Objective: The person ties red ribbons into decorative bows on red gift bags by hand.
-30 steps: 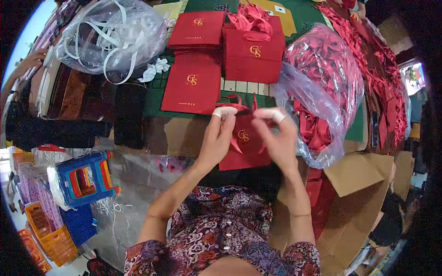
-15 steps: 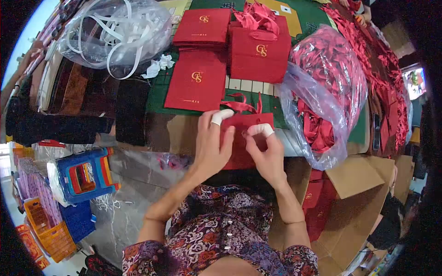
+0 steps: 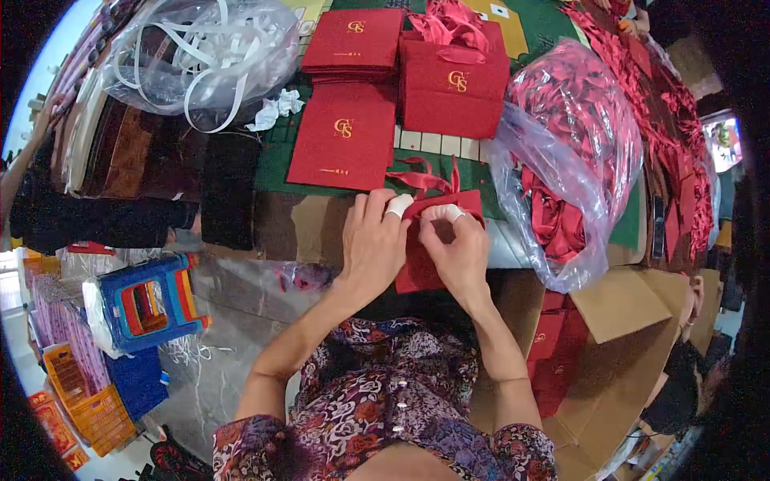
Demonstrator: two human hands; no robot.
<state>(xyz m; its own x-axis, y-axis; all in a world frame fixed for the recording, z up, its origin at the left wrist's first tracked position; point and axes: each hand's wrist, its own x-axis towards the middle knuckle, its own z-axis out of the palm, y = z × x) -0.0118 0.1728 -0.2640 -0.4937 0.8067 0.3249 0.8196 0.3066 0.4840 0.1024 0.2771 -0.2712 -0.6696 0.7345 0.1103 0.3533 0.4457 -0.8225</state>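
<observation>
A red paper gift bag [image 3: 419,271] stands at the table's front edge, its red ribbon handle [image 3: 423,181] sticking up at the far side. My left hand [image 3: 375,240] grips the bag's top left edge, white tape round one finger. My right hand [image 3: 455,247], also with a white-wrapped finger, pinches at the top rim on the right; the fingertips are partly inside the opening and what they pinch there is hidden. Just beyond lies a stack of flat red bags [image 3: 341,144] with gold lettering. Behind to the right are finished-looking bags [image 3: 454,92] with ribbon handles.
A clear plastic sack of red ribbons [image 3: 573,160] lies right of the bag. White straps fill another plastic sack [image 3: 204,56] at the back left. An open cardboard box [image 3: 618,345] holding red bags stands at my right. Stacked plastic stools [image 3: 148,301] stand left on the floor.
Both hands have shifted slightly, the right one inward and up along the rim. The bag's top now folds more around my fingers, and its front is more covered by my hands.
</observation>
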